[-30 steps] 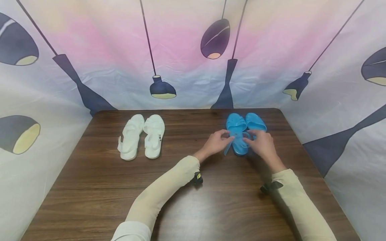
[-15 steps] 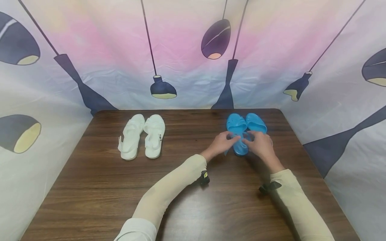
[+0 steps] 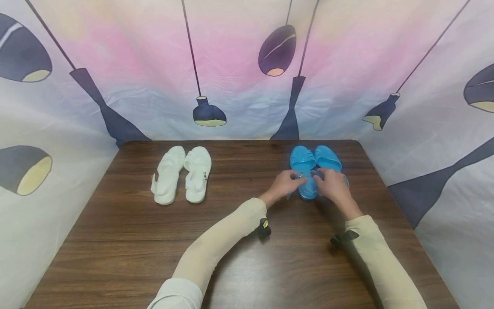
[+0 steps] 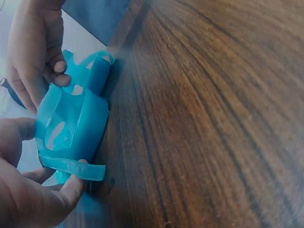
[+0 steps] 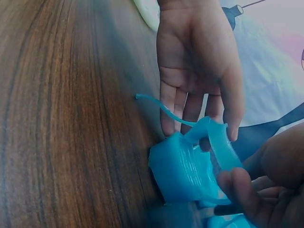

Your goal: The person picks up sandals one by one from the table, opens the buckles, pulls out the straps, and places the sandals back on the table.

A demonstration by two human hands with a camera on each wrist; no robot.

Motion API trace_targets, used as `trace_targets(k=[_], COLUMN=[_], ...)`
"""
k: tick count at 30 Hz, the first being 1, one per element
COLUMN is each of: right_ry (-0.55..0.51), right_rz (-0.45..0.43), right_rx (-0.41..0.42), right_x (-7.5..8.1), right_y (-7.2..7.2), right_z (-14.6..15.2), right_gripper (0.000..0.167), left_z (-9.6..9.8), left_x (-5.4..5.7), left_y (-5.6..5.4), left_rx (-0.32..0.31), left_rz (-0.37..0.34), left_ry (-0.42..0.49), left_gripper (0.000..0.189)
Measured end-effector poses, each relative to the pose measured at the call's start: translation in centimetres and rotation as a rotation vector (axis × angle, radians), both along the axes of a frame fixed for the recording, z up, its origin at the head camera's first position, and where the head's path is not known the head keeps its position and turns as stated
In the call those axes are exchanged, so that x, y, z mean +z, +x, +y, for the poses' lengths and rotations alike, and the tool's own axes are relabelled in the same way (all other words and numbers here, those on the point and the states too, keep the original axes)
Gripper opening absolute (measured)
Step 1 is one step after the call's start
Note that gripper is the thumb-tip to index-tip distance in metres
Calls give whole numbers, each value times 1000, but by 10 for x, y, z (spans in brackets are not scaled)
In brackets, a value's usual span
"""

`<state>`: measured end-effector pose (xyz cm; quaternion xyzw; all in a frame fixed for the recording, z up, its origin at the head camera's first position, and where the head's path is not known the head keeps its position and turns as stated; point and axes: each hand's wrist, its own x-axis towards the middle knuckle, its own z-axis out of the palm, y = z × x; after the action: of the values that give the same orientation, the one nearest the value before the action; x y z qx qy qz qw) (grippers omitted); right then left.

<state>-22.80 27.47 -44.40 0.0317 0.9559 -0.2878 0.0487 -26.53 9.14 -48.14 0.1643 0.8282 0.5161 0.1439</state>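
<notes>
A pair of blue sandals lies at the table's back right: the left sandal [image 3: 307, 191], with its heel towards me, and the right sandal [image 3: 328, 158], partly hidden. My left hand [image 3: 284, 184] pinches the left sandal's ankle strap [image 5: 222, 145] on its left side; the strap's loose end [image 4: 95, 172] sticks out past the thumb. From the other side, my right hand [image 3: 333, 186] pinches the same strap between thumb and finger, as the right wrist view shows. The sole rests on the wood. The fingers hide part of the strap in the head view.
A pair of white sandals, one left [image 3: 168, 176] and one right [image 3: 197, 174], stands at the back left of the brown wooden table [image 3: 127, 240]. Behind and beside the table hangs a cloth [image 3: 239, 86] printed with lamps.
My left hand has shifted slightly right, nearer the right hand and over the blue strap. The right hand has barely moved. Both pairs of sandals lie where they were.
</notes>
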Motion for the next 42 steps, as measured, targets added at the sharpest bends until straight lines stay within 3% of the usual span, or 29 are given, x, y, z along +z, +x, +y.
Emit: trace_targets(k=[7,16,27,34,42], right_ry=[1,2,37,-60,-253], right_rz=[-33,61,147,179,200], right_rx=[7,3,18,16,-24], right_x=[-1,0,8,10,12], right_y=[-2,0,10,13,17], right_z=[0,-1,-9,-23,-45], right_gripper=[54,49,48,49,51], left_z=[-1,-7,-27,-47,-75], left_x=[3,2,12,19,27], left_y=[2,3,7,11,17], left_rx=[14,19,-15,-1,22], left_rz=[-39,-53,-63,-34,-12], left_ry=[43,130,195,218,231], left_gripper=[51,53,56,52,48])
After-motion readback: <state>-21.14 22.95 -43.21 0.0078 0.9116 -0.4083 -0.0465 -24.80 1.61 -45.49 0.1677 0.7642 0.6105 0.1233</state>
